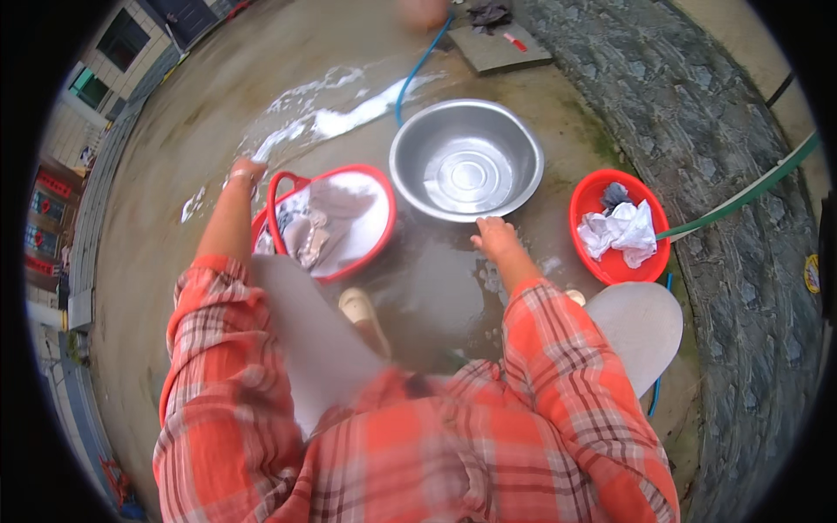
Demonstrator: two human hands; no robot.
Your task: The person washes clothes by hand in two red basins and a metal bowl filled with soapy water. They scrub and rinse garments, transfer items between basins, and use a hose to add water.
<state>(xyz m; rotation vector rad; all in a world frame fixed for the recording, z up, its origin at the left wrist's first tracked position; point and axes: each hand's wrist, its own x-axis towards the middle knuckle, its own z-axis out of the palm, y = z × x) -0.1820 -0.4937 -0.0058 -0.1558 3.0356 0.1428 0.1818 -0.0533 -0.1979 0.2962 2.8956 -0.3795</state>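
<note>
My left hand is beyond the left side of a red plastic tub with a raised handle; its fingers are partly hidden. In the tub, wet grey-brown clothes lie in white suds. My right hand is at the near rim of a wide stainless steel basin, thumb apart from the fingers and nothing seen in it. Whether the fingertips touch the rim I cannot tell. The basin holds no clothes, and its ringed bottom shines wet.
A red basin with white and dark cloth stands at right, a green hose reaching its rim. A blue hose runs behind the steel basin. Suds streak the wet concrete. A red-handled brush-like item lies on a slab.
</note>
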